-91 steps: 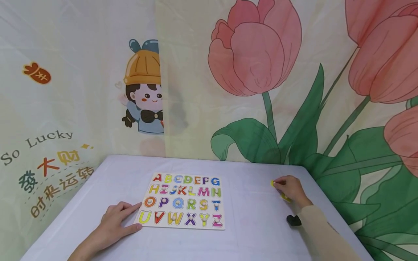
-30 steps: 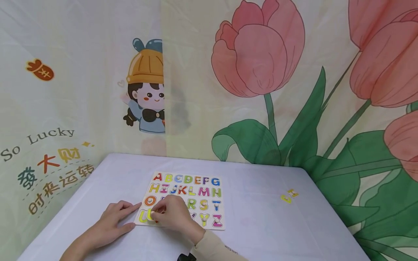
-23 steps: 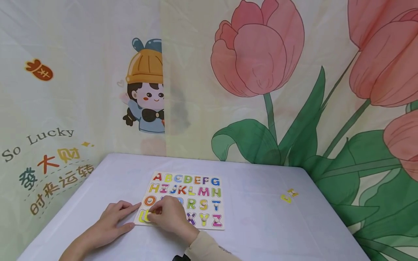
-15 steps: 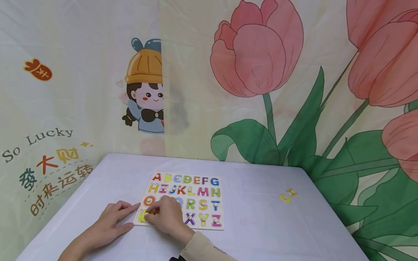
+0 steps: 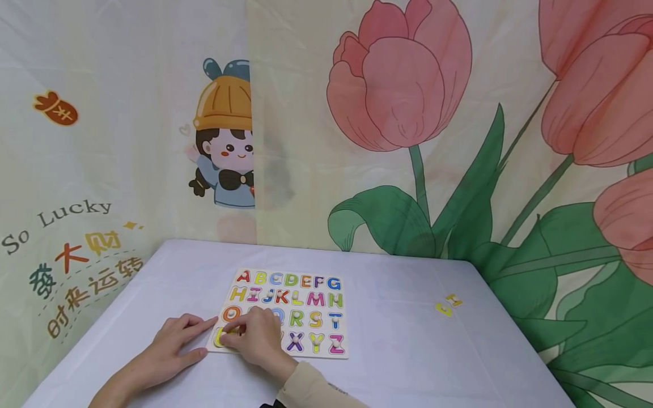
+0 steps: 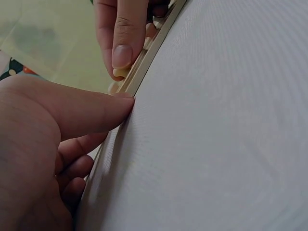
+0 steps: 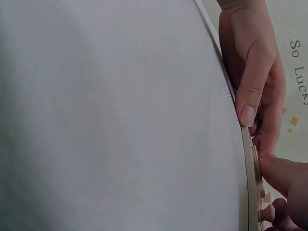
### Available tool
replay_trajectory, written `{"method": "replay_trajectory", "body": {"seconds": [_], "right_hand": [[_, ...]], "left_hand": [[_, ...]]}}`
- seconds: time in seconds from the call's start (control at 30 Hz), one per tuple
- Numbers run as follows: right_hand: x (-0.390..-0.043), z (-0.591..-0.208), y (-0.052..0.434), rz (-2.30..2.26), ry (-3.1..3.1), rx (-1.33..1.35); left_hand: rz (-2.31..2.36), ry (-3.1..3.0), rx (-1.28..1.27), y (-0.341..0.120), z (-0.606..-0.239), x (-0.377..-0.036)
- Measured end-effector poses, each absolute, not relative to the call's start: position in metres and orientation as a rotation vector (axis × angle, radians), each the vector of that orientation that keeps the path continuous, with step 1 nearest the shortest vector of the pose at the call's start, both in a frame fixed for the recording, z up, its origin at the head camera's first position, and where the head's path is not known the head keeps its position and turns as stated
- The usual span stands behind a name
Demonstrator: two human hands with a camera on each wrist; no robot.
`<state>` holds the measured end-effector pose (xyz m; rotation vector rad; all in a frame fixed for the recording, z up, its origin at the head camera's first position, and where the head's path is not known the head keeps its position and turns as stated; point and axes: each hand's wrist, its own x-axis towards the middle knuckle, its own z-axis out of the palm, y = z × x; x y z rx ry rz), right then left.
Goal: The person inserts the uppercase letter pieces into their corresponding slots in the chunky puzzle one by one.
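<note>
A flat wooden alphabet board (image 5: 285,313) lies on the white cloth-covered table (image 5: 398,351), its shallow recesses filled with glossy, bright letter pieces, some topped by small pale knobs. The left hand (image 5: 170,354) rests at the board's near-left corner, fingers straight and relaxed, thumb tip pressed to the thin edge. The right hand (image 5: 257,339) covers the lower-left letters — its fingers curl down and pinch a pale knob beside the yellow U (image 5: 219,338), though which piece it grips is hidden. Two small yellow letters (image 5: 448,305) lie loose on the cloth, well apart to the right. A tulip-printed curtain (image 5: 408,113) hangs behind.
</note>
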<state>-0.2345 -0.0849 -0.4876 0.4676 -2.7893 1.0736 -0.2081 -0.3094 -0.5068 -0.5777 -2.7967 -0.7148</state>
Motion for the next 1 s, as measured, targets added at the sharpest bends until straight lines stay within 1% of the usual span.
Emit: {"method": "replay_trajectory", "body": {"seconds": [0.7, 0.87, 1.0], "right_hand": [[-0.235, -0.487, -0.093, 0.985, -2.845, 0.392], [-0.235, -0.483, -0.084, 1.057, -2.867, 0.479], [-0.238, -0.477, -0.066, 1.290, -2.840, 0.617]], "left_hand": [[-0.728, -2.814, -0.564, -0.310, -0.506, -0.207], [-0.722, -2.806, -0.568, -0.309, -0.508, -0.209], [-0.720, -2.837, -0.547, -0.308, -0.509, -0.209]]}}
